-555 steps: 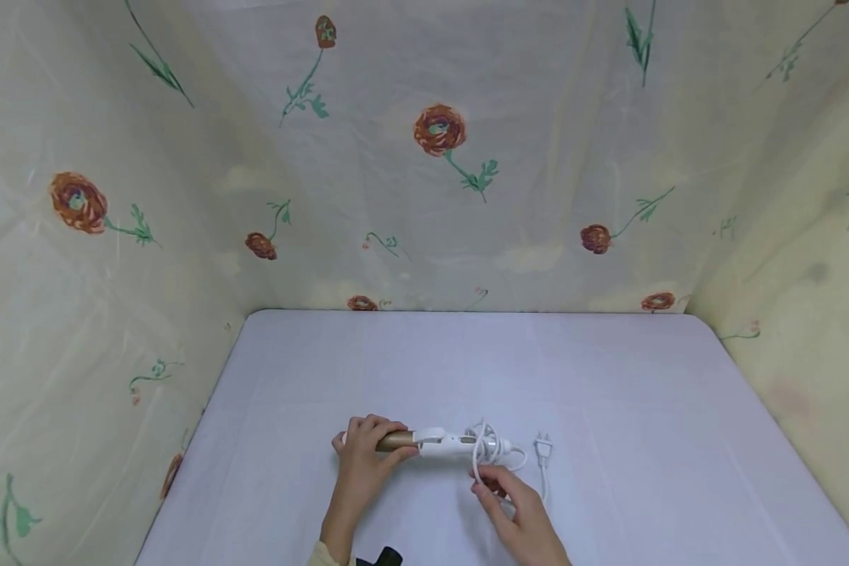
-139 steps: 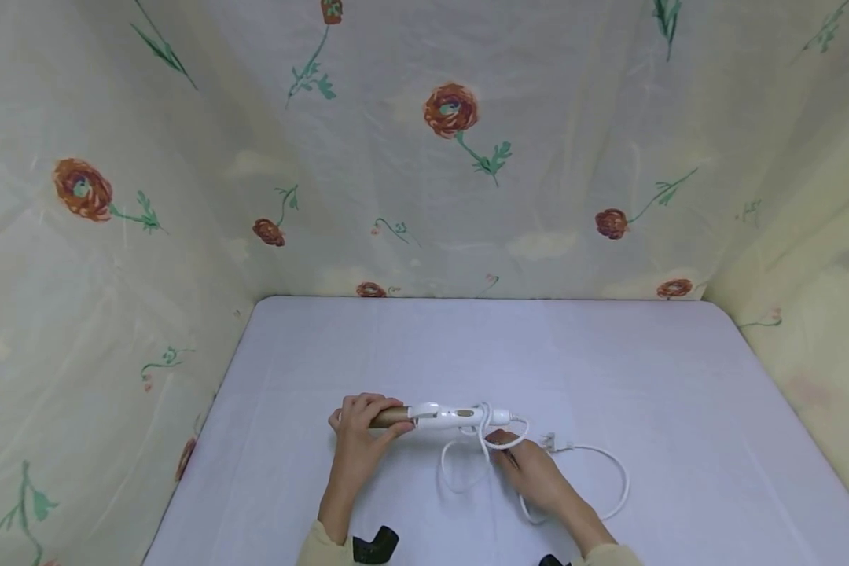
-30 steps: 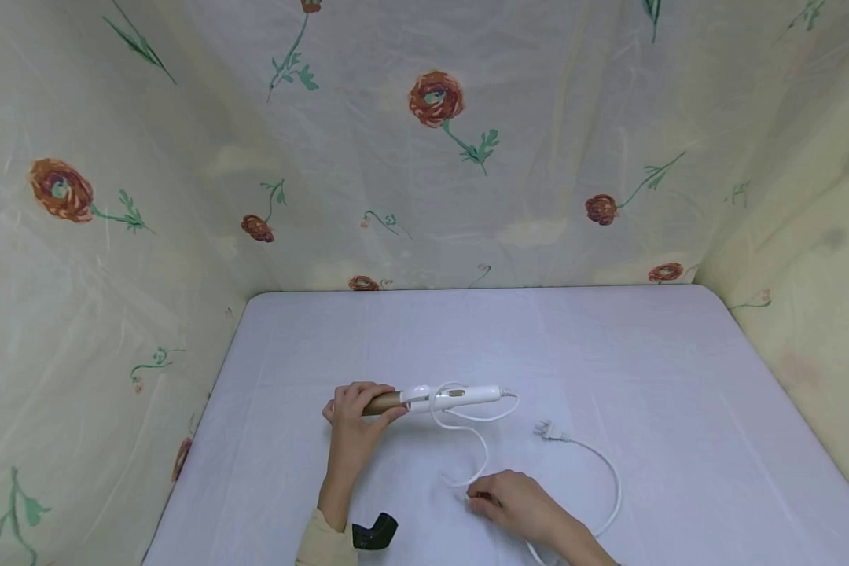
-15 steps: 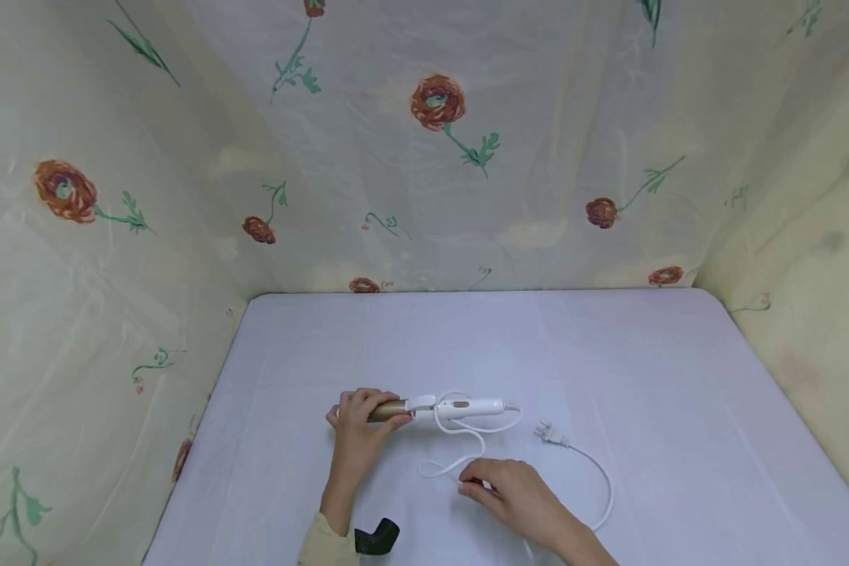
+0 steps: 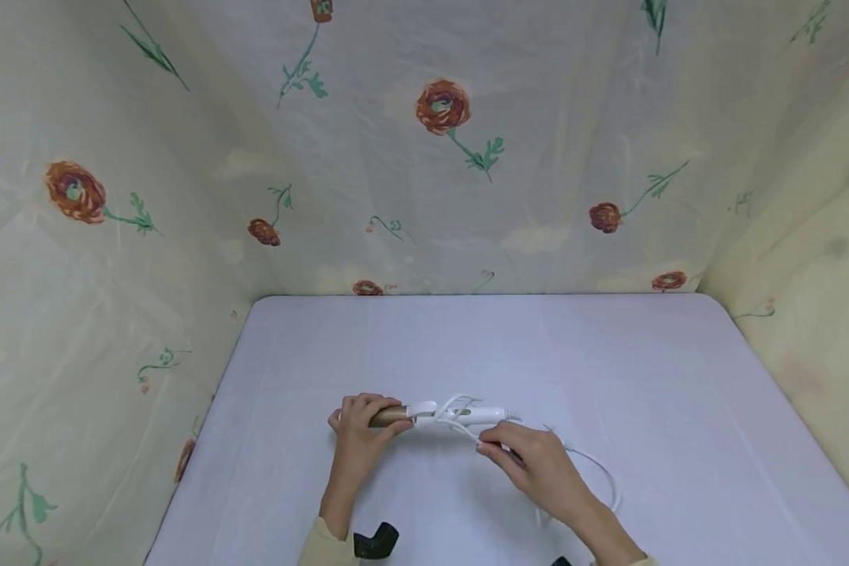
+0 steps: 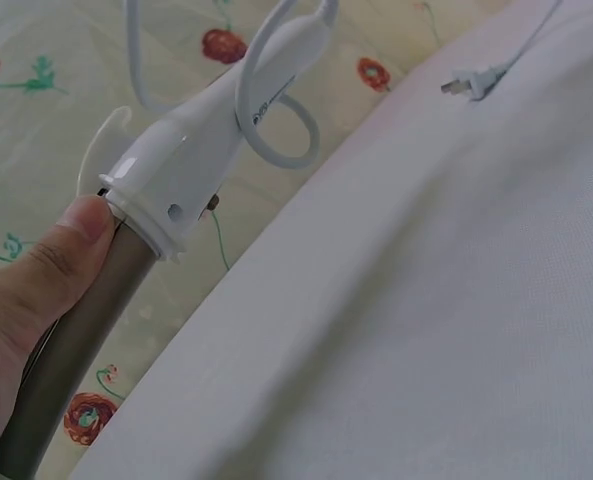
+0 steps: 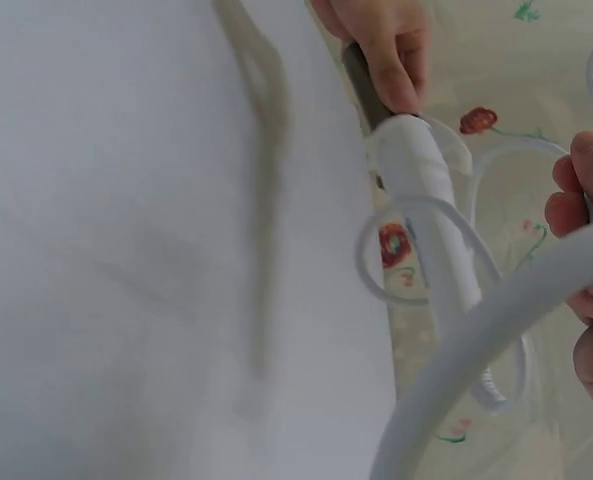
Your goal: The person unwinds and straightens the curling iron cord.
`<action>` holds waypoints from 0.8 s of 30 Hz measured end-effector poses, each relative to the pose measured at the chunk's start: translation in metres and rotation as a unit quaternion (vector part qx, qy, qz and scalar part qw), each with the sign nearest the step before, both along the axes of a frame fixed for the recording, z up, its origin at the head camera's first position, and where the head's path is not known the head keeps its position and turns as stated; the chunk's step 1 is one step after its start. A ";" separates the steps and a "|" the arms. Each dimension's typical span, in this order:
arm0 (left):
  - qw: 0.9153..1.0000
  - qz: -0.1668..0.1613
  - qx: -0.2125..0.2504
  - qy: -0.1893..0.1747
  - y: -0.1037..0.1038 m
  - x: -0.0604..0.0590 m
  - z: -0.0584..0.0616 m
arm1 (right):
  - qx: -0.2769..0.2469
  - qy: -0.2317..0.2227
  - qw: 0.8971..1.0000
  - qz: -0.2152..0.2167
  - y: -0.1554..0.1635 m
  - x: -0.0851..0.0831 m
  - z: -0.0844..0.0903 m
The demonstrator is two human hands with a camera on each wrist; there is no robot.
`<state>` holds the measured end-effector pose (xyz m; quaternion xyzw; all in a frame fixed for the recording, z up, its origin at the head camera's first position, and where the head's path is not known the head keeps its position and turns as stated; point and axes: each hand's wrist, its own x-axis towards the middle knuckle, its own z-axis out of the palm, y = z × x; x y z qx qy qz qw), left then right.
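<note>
A curling iron lies level just above the white table. My left hand grips its golden barrel, with the thumb against the collar of the white handle. My right hand is close beside the handle and pinches the white cord. Loops of cord run round the handle. The rest of the cord trails right on the table, and its plug lies flat there.
Cream curtains printed with red flowers wall the table in at the back and on both sides. A black wrist mount shows at the bottom edge below my left forearm.
My right hand has gone from the table up to the handle with the cord, adding a loop round it. The slack on the table has shortened. My left hand keeps its hold.
</note>
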<state>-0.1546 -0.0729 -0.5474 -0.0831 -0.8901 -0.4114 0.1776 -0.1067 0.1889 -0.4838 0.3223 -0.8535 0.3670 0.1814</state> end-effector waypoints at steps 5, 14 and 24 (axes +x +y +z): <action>1.000 -0.020 -0.007 -0.007 -0.003 0.001 -0.002 | 0.001 0.003 0.999 -0.045 0.007 -0.014 0.007; 0.998 -0.056 -0.013 -0.015 -0.011 0.002 -0.003 | 0.002 -0.006 0.989 -0.151 0.022 -0.036 -0.004; 0.991 -0.117 0.043 -0.050 -0.016 0.004 -0.002 | 0.047 -0.120 0.971 -0.199 0.033 -0.049 -0.034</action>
